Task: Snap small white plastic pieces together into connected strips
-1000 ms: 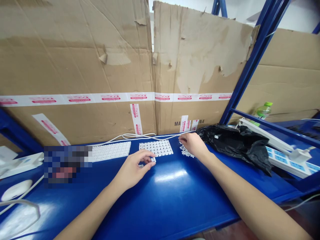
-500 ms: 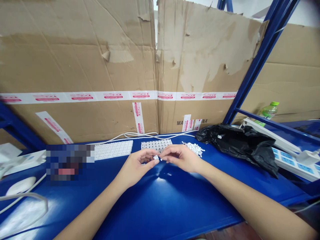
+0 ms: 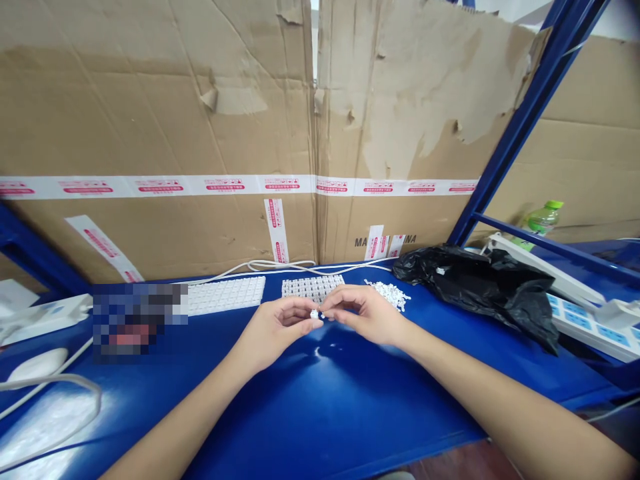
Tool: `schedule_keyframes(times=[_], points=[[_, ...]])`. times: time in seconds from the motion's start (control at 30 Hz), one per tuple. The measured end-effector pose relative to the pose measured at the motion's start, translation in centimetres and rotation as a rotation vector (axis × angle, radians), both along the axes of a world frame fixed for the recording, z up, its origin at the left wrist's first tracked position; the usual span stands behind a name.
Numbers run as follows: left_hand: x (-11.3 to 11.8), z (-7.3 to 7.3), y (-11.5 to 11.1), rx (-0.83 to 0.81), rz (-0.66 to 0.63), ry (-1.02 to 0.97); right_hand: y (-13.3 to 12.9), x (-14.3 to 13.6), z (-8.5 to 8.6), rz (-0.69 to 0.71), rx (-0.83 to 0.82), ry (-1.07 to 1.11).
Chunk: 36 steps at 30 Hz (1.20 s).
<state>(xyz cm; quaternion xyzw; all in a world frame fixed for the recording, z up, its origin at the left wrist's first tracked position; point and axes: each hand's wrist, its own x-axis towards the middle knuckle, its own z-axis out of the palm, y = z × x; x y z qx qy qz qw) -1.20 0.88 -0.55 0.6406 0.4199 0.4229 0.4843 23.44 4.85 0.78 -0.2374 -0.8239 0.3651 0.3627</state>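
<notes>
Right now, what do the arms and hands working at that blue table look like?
They're a person's: the left hand and right hand wear no gloves, and no ring or watch shows. Both forearms are bare to the picture's edge, with no sleeves, cables or markings visible.

Fingers of the bare left hand (image 3: pixel 280 333) partly hide a small white plastic piece (image 3: pixel 315 314); a tiny pale bit (image 3: pixel 323 316) at the bare right hand (image 3: pixel 367 313) is too small to identify. Near the far edge of the glossy blue table (image 3: pixel 290 427), the 2 hands cover the near side of a rectangular white gridded block (image 3: pixel 310 287). Toward the far left corner, a pixelated patch (image 3: pixel 135 327) masks 1 end of a flat white panel (image 3: pixel 230 293). The near left corner is cut off.
</notes>
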Motion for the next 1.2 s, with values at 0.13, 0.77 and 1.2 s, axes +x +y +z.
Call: schedule_keyframes(times=[0.13,0.77,1.2], points=[[-0.1,0.0,0.2,0.062,0.013,-0.025,-0.1,0.0,0.1,-0.014,0.005,0.014],[0.1,-0.5,0.3,0.039,-0.028,-0.099,-0.6,-0.3,0.1,-0.019,-0.237,0.107],[0.3,0.7,-0.4,-0.029,-0.037,-0.130,-1.0,-0.6,0.0,-0.010,-0.324,0.158]])
